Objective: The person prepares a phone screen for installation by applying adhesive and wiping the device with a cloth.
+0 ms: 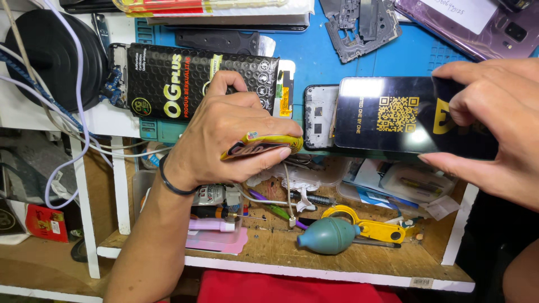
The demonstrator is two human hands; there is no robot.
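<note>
While your right hand (494, 120) grips the black phone screen (407, 115) by its far end, thumb under the near edge and fingers folded over the top, the panel hangs flat and glass-up just above the worktop (314, 62), so the glossy face catches the light and you can look along it. It partly overlaps the bare phone frame (319, 115) lying on the blue mat, touching or just above its right edge; I cannot tell which. That closeness reads as keeping the two parts in line with each other.

Your left hand (224, 137) is closed around a small yellow and dark tube (261, 145), pinched between thumb and fingers with one end pointing towards the frame, which looks like a hold meant for aiming its tip at the frame. The heel of that hand rests over the black bubble-wrap pouch (168, 78), which lies flat to the left of the frame and seems parked out of the way.

Below the mat, the open wooden tray (348, 258) holds the teal rubber air blower (328, 235), a yellow-handled tool (365, 224) and loose tweezers and drivers, all near your hands, likely kept there for a quick reach. White cables trail off to the left.
</note>
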